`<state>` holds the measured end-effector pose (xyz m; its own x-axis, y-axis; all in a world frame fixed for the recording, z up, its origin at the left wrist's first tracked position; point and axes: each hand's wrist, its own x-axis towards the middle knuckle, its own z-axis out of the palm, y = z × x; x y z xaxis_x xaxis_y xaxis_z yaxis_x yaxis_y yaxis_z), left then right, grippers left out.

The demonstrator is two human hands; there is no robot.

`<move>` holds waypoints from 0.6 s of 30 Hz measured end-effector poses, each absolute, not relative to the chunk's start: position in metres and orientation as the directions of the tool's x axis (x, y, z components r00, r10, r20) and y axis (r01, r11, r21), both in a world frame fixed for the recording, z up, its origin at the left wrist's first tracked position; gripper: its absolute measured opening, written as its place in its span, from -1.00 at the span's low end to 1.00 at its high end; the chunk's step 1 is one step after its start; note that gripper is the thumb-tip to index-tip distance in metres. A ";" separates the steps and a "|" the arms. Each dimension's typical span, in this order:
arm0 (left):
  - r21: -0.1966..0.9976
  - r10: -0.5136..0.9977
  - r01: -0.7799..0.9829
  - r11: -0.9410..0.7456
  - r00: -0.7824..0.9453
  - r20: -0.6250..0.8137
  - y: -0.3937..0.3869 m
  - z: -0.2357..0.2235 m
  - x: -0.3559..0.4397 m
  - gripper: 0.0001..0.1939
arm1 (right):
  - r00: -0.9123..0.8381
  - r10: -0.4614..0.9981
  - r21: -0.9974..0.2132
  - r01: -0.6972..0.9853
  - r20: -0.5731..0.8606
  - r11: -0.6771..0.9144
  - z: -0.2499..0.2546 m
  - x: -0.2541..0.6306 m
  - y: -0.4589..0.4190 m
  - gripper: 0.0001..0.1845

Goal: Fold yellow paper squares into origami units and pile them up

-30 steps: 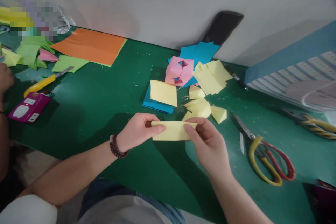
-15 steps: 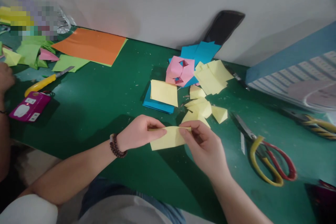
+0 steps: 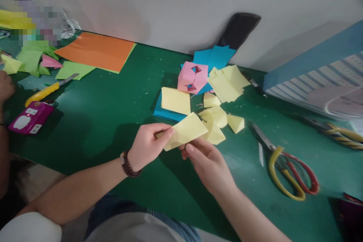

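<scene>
My left hand (image 3: pixel 149 146) pinches a folded pale yellow paper strip (image 3: pixel 185 131) between thumb and fingers, and the strip tilts up to the right. My right hand (image 3: pixel 208 165) lies just below the strip's lower edge, its fingers loosely apart and holding nothing. A dark beaded bracelet (image 3: pixel 129 165) circles my left wrist. Beyond my hands are loose yellow paper pieces (image 3: pixel 214 117), a yellow square (image 3: pixel 176 100) on a blue paper stack (image 3: pixel 166 112), and a pink folded paper model (image 3: pixel 193 77).
Everything lies on a green cutting mat (image 3: pixel 85 132) against a white wall. Red-and-yellow-handled scissors (image 3: pixel 286 174) lie to the right, a yellow utility knife (image 3: pixel 42 93) and pink box (image 3: pixel 31 118) to the left. A co-worker's hand (image 3: pixel 5 87) enters at the left edge.
The yellow strip has rotated, its right end rising, and has partly unfolded. My right hand has let go and dropped lower, while my left hand keeps hold.
</scene>
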<state>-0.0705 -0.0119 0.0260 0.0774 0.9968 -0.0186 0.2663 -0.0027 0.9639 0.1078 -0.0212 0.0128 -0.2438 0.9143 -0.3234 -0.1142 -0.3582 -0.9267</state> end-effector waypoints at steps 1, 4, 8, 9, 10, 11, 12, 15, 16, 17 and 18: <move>0.960 0.998 0.277 -0.033 0.062 0.016 -0.013 0.025 -0.070 -0.73 | -0.253 0.906 -0.916 -0.130 -0.340 -0.380 0.012 0.105 -0.023 -0.68; 0.923 0.986 0.346 -0.166 0.041 0.162 -0.016 0.024 -0.067 -0.75 | -0.213 0.898 -0.889 -0.176 -0.385 -0.423 0.014 0.099 -0.027 -0.72; 0.810 0.910 0.431 -0.398 0.069 0.410 -0.018 0.024 -0.065 -0.84 | -0.221 0.849 -0.811 -0.257 -0.479 -0.525 0.017 0.097 -0.027 -0.67; 0.784 0.890 0.444 -0.434 0.080 0.448 -0.018 0.024 -0.065 -0.85 | -0.230 0.838 -0.790 -0.282 -0.496 -0.545 0.017 0.097 -0.027 -0.66; 0.762 0.876 0.456 -0.459 0.091 0.473 -0.019 0.024 -0.065 -0.85 | -0.237 0.830 -0.772 -0.306 -0.505 -0.557 0.018 0.097 -0.026 -0.66; 0.745 0.866 0.468 -0.475 0.102 0.489 -0.018 0.024 -0.065 -0.85 | -0.241 0.827 -0.759 -0.329 -0.508 -0.562 0.018 0.097 -0.026 -0.66; 0.731 0.859 0.479 -0.487 0.110 0.500 -0.018 0.024 -0.065 -0.85 | -0.240 0.828 -0.750 -0.352 -0.507 -0.561 0.019 0.098 -0.025 -0.66; 0.703 0.846 0.501 -0.505 0.124 0.519 -0.017 0.025 -0.067 -0.85 | -0.206 0.848 -0.745 -0.407 -0.489 -0.529 0.023 0.099 -0.023 -0.67; 0.698 0.843 0.503 -0.509 0.127 0.523 -0.017 0.026 -0.067 -0.85 | -0.187 0.854 -0.745 -0.422 -0.485 -0.516 0.024 0.100 -0.022 -0.67; 0.695 0.840 0.504 -0.513 0.128 0.528 -0.017 0.027 -0.068 -0.85 | -0.169 0.859 -0.746 -0.434 -0.483 -0.505 0.025 0.101 -0.022 -0.68; 0.693 0.838 0.504 -0.516 0.126 0.531 -0.016 0.027 -0.068 -0.85 | -0.158 0.862 -0.748 -0.439 -0.481 -0.498 0.026 0.101 -0.021 -0.69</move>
<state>-0.0683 -0.0162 0.0272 0.1265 0.8377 0.5313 0.5037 -0.5156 0.6931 0.1011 -0.0213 0.0256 -0.1581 0.8623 -0.4812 -0.4386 -0.4979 -0.7482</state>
